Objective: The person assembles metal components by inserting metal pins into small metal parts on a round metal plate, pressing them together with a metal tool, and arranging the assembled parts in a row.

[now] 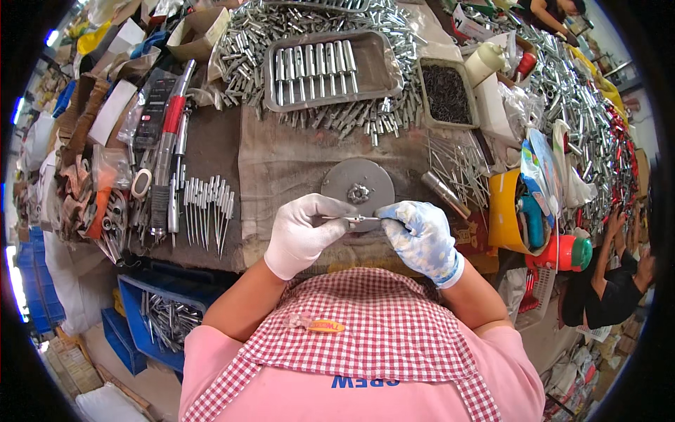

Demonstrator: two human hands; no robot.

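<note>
Left hand (pixel 307 231): is curling nearly closed, pinching the rod (pixel 361 219) by its left end
Right hand (pixel 424 238): is curling nearly closed, pinching the right end
Rod: is spanning the 2 hands, over the near edge of the disc (pixel 337 177)
Tray (pixel 376 70): is resting beyond

The right hand (pixel 422 238) hides 1 end of a metal rod (pixel 361 219), details too small to tell.

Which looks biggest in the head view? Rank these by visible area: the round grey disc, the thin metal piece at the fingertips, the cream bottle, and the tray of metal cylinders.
1. Tray of metal cylinders
2. Round grey disc
3. Cream bottle
4. Thin metal piece, partly hidden
</note>
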